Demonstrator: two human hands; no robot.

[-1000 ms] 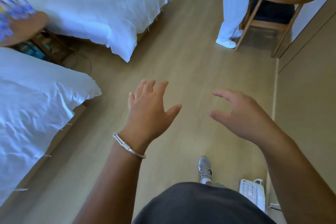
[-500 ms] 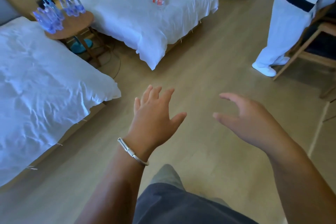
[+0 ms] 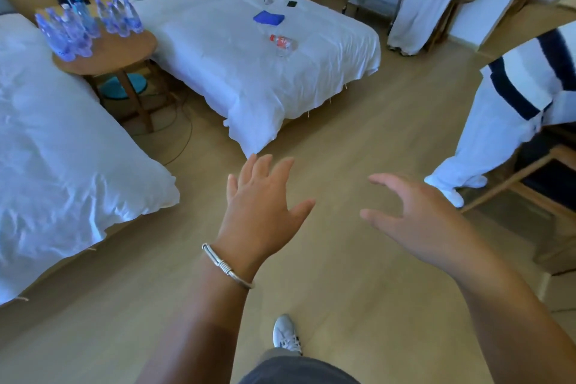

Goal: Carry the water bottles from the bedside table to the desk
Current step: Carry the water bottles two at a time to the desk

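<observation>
Both hands, the left hand (image 3: pixel 261 212) and right hand (image 3: pixel 417 221), hang wide and empty above the floor, while the water bottles (image 3: pixel 84 25) crowd the far-left bedside table (image 3: pixel 124 53), so a hasty grab could topple neighbours.

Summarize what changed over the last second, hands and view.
The view swung left and up: the round bedside table with its water bottles went from the left frame edge to fully in view, and the person in white slid to the right edge. A phone seen on the floor has left the frame. Unchanged: left hand and right hand stay open and empty, held out over the floor; nothing grasped or released.
</observation>
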